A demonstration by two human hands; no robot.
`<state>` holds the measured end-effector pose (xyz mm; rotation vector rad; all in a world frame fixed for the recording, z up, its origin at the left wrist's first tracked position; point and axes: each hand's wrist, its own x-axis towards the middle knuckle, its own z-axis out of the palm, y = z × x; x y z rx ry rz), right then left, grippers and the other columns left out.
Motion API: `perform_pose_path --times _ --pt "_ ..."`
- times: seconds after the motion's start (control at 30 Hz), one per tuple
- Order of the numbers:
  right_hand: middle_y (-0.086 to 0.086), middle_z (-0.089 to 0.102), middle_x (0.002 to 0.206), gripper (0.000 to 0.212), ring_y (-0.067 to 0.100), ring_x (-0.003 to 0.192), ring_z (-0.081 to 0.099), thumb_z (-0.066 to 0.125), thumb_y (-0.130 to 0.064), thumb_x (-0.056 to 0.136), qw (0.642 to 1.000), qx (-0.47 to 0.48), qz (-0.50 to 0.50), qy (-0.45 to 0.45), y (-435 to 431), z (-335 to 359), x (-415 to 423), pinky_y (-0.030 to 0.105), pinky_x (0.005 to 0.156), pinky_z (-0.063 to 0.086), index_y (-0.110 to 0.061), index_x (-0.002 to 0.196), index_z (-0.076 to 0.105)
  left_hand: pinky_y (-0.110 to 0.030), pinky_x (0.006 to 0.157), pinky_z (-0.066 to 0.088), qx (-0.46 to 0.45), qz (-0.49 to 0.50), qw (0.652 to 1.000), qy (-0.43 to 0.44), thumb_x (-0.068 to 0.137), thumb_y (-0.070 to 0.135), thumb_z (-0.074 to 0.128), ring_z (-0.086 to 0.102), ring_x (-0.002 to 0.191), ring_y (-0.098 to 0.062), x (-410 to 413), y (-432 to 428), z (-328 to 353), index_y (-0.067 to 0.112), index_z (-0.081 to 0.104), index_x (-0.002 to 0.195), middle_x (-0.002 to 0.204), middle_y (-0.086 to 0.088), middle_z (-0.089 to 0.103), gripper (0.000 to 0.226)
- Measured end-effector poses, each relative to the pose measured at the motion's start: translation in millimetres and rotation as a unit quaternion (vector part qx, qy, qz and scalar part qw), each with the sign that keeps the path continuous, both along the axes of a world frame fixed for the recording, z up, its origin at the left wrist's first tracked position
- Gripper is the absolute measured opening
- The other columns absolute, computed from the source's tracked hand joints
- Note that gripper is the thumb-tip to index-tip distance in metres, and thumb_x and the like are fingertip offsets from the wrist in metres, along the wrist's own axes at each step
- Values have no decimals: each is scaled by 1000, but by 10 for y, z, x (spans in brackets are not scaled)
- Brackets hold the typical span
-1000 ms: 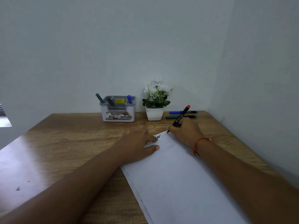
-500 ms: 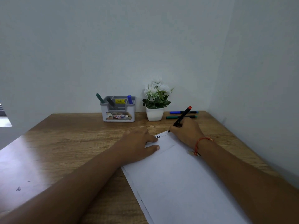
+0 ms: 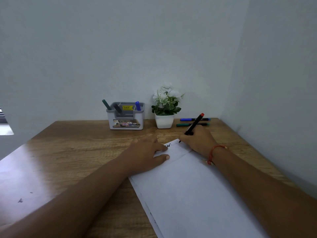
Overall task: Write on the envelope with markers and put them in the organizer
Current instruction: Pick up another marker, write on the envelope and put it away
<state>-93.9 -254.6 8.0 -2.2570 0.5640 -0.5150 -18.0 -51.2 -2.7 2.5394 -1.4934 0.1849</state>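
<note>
The right hand [image 3: 199, 140] has its grip pinched around a black marker with a red end cap [image 3: 193, 125], fingers curled tight on the lower barrel. The marker leans with its long axis running from the red cap, up and to the right, down and to the left to the tip, which meets the far corner of the white envelope [image 3: 193, 191]; whether the tip actually presses the paper is hard to tell at this size. Small dark marks sit on the envelope just left of the tip. The left hand [image 3: 147, 155] lies flat, fingers spread, holding nothing, pressing on the envelope's far left edge with the thumb on the paper. The envelope lies on the wooden desk [image 3: 72, 152], its long axis running from near right to far left. At the back of the desk stands a grey and white organizer [image 3: 126, 121] with markers upright in it, a potted white-flowered plant [image 3: 165, 109] beside it, and a blue marker [image 3: 194, 119] and a green marker [image 3: 185, 124] lying flat, pointing sideways.
</note>
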Motion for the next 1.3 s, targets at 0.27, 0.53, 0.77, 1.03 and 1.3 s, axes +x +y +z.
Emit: perform_pose_path --times 0.27,0.53,0.77,1.03,1.3 --pt "4 67 80 15 14 75 60 66 -22 84 1000 -7 9 -4 -13 -18 14 24 57 42 -8 85 70 -35 86 34 -7 -2 1000 4 95 59 41 38 95 -5 21 -4 -22 41 51 136 101 11 45 46" --pt "2 64 76 16 15 71 59 66 -24 86 1000 -10 8 16 -13 21 3 25 55 38 -10 79 67 -34 84 32 -9 -4 1000 1 95 59 41 36 95 -4 17 -5 -19 41 51 136 101 13 44 46" --pt "5 73 79 18 18 76 67 61 -23 86 1000 18 -2 -25 -6 44 -17 29 63 53 -8 84 72 -34 86 35 1 -2 1000 -1 95 59 41 37 96 -6 3 2 2 40 50 138 107 9 47 48" --pt "7 73 79 11 11 69 65 58 -21 94 982 141 51 -114 160 146 -142 22 53 51 -13 91 66 -26 85 38 -183 0 980 80 92 21 58 42 97 -10 17 117 149 22 54 124 104 8 44 32" --pt "-4 67 75 9 13 65 61 70 -19 89 960 58 132 -241 176 172 -218 30 57 51 -28 88 70 -20 88 50 -395 43 888 233 100 10 47 65 95 -5 45 204 288 19 54 118 105 5 65 21"
